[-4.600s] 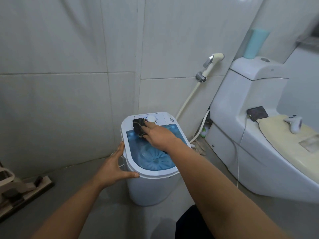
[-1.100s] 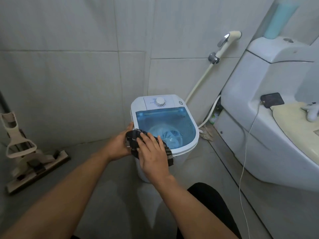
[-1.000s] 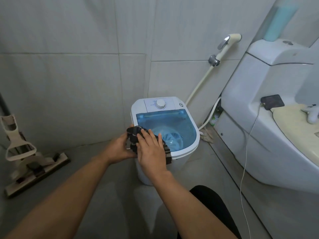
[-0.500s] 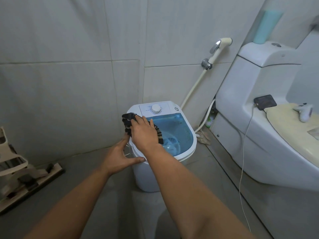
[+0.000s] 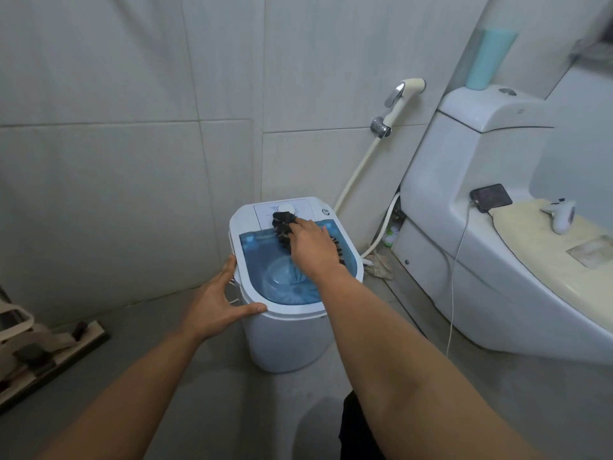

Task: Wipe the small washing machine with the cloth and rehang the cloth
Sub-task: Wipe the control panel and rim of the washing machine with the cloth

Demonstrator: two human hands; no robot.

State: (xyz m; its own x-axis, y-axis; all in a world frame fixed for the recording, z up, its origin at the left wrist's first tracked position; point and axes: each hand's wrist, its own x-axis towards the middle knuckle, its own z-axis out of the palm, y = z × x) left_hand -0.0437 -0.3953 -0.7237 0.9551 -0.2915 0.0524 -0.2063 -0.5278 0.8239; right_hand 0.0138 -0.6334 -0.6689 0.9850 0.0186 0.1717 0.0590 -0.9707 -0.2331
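The small white washing machine [image 5: 285, 340] with a clear blue lid stands on the floor in the tiled corner. My right hand [image 5: 311, 250] presses a dark striped cloth [image 5: 282, 225] onto the lid's far part, with the cloth's tip over the white control dial. The cloth's other end shows at the right side of my hand. My left hand [image 5: 219, 302] grips the machine's near left rim, thumb along the front edge and fingers on the side.
A white toilet [image 5: 491, 260] stands to the right, with a dark phone [image 5: 491, 202] on a white cable and a white controller [image 5: 562, 217] on its covered lid. A bidet sprayer [image 5: 403, 96] hangs on the wall. A floor squeegee [image 5: 43, 353] lies at the left.
My right hand has slid the cloth from the machine's left rim across to the control panel at the back. My left hand has moved onto the near left rim.
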